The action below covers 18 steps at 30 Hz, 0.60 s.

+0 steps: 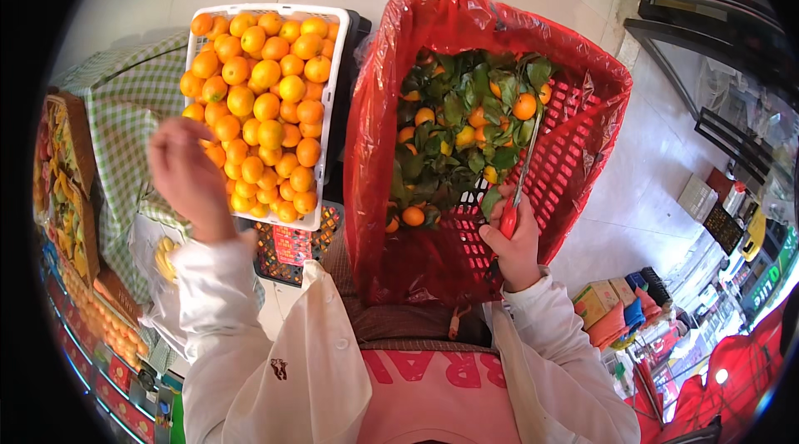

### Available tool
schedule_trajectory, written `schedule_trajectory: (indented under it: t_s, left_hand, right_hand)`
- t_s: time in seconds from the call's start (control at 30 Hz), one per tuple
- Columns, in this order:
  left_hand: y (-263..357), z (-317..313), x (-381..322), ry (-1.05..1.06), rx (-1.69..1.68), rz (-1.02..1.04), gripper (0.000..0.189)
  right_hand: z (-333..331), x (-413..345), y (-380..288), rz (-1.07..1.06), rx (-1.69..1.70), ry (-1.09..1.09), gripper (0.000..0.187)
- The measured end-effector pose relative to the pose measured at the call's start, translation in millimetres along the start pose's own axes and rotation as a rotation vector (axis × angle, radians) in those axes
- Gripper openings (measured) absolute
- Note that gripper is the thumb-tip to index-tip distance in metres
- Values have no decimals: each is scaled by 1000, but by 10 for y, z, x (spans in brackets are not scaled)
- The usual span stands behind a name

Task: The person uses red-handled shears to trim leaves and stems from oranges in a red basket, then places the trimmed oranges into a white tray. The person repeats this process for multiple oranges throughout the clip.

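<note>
My right hand [515, 235] is closed on the red handle of a long, thin metal tool [527, 160], perhaps scissors or shears; its tip lies by oranges with leaves in a red plastic basket [571, 132] lined with red plastic film. Leafy oranges [468, 119] fill the basket's left and upper part. My left hand [187, 175], blurred, is raised over the left edge of a white plastic crate [331, 107] heaped with loose oranges [265, 107]. Its fingers are bent, and whether they hold anything cannot be told.
A green-and-white checked cloth [125, 101] covers something left of the crate. Below it lie bananas [165, 260] in a clear bag. A black crate with a red printed sheet [292, 247] stands under the white one. Cartons [596, 303] and a dark-framed glass door [718, 51] are at the right.
</note>
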<state>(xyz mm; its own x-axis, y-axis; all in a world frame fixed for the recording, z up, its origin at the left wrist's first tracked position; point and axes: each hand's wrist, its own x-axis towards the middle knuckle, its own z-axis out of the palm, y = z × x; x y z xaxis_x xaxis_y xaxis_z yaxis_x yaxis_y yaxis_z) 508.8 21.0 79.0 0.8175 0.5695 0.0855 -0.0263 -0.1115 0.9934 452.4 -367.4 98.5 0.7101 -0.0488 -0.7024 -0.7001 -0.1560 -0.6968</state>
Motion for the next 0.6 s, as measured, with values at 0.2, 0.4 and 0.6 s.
schedule_trajectory:
  t_s: [0.2,0.4,0.6]
  left_hand:
    - [-133,1676,-1271,-815,302,-312,22]
    - [-1806,2013,-1630,-619,881,-309,33]
    - [-2092,1910,-1467,-882,1018,-305,48]
  right_hand:
    - [-90,-134,218,-4,3,-93,63]
    - [-308,-317,407,-2,-12,-183,67]
    - [-561,-378,596,30,11,-229,67]
